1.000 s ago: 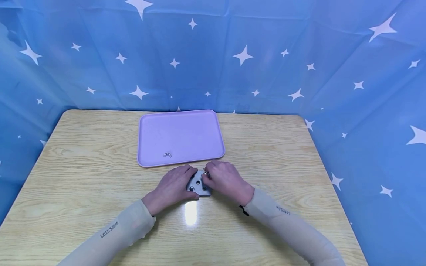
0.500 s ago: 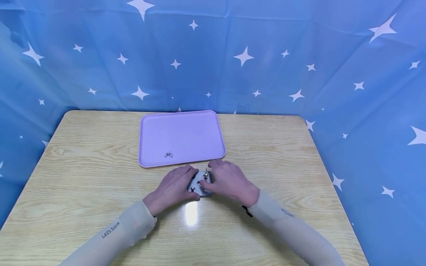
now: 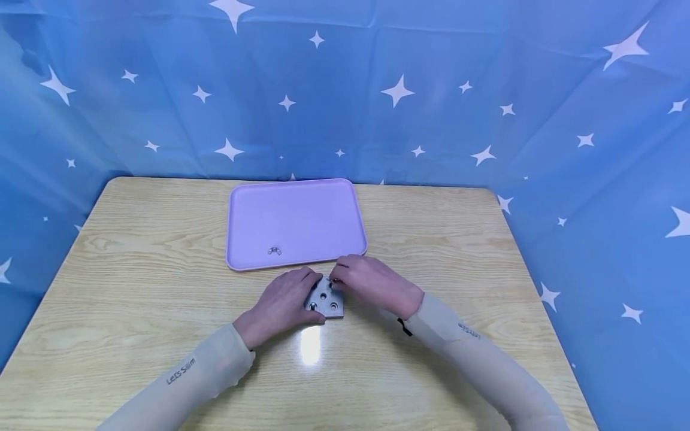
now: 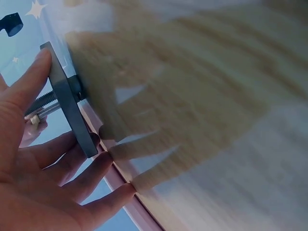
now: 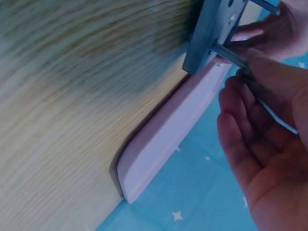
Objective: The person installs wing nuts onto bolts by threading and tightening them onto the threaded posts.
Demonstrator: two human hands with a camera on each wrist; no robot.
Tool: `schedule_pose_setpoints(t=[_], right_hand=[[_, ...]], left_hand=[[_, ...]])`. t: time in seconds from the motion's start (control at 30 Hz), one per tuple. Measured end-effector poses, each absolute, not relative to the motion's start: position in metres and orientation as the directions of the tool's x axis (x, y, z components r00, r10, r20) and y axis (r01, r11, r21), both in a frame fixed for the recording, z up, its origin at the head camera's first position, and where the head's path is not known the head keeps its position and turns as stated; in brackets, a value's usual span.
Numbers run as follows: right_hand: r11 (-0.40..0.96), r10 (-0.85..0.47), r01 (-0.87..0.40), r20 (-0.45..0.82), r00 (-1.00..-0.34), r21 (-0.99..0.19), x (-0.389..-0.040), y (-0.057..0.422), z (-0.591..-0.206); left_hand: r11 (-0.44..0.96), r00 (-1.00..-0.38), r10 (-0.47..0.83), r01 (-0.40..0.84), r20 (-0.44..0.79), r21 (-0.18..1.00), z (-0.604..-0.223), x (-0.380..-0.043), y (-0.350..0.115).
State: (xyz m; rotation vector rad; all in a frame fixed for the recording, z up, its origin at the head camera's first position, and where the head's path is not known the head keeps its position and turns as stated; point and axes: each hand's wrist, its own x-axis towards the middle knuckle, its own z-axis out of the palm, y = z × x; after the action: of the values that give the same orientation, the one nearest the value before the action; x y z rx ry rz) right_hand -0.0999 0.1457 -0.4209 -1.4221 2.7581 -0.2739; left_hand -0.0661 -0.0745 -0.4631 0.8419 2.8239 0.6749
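Observation:
My left hand (image 3: 280,305) grips a square grey metal plate (image 3: 326,297) by its edges, thumb at the near side and fingers at the far side. Holes dot the plate, and threaded bolts stand up from it. My right hand (image 3: 374,287) is at the plate's far right corner. In the right wrist view its thumb and fingers pinch the top end of a bolt (image 5: 230,54). A small wing nut (image 4: 34,119) at that bolt's end is mostly covered by the fingertips. A bolt head (image 4: 76,87) shows under the plate in the left wrist view.
A purple tray (image 3: 296,218) lies just beyond the plate, with one loose wing nut (image 3: 274,251) near its front edge. Both rest on a wooden table (image 3: 162,239). A blue star-patterned cloth (image 3: 345,90) hangs behind and at the sides.
My right fingers spread off the wing nut half a second ago, showing it on the bolt, and now close around it again. The left hand and plate stay in place.

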Motion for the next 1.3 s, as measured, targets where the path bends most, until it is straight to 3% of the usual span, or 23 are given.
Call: schedule_pose_setpoints(t=[0.27,0.4,0.57,0.67,0.8,0.97,1.13,1.3], right_hand=[[0.679,-0.723,-0.733,0.137,-0.677,-0.042,-0.094,0.134,-0.433],[0.679,-0.724,-0.73,0.093,-0.683,-0.072,-0.093,0.141,-0.429],[0.538,-0.836,-0.828,0.023,-0.548,-0.155,-0.099,0.156,-0.414],[0.447,-0.892,-0.885,0.006,-0.451,-0.13,-0.104,0.159,-0.41],[0.417,-0.908,-0.904,0.012,-0.42,-0.096,-0.109,0.156,-0.414],[0.468,-0.873,-0.879,0.102,-0.476,-0.093,-0.11,0.15,-0.425],[0.589,-0.792,-0.808,0.187,-0.581,-0.02,-0.103,0.141,-0.437],[0.68,-0.722,-0.733,0.176,-0.669,0.001,-0.096,0.138,-0.44]], left_hand=[[0.747,-0.839,0.543,0.497,0.026,0.442,-0.463,-0.065,-0.075],[0.749,-0.839,0.543,0.495,0.02,0.44,-0.463,-0.065,-0.074],[0.752,-0.842,0.54,0.487,0.009,0.443,-0.464,-0.066,-0.074],[0.754,-0.844,0.536,0.48,0.002,0.449,-0.463,-0.066,-0.074],[0.75,-0.843,0.537,0.477,-0.001,0.458,-0.462,-0.065,-0.073],[0.749,-0.846,0.533,0.472,0.001,0.465,-0.463,-0.065,-0.074],[0.747,-0.845,0.534,0.482,0.018,0.459,-0.463,-0.064,-0.075],[0.748,-0.845,0.534,0.484,0.022,0.454,-0.464,-0.064,-0.074]])
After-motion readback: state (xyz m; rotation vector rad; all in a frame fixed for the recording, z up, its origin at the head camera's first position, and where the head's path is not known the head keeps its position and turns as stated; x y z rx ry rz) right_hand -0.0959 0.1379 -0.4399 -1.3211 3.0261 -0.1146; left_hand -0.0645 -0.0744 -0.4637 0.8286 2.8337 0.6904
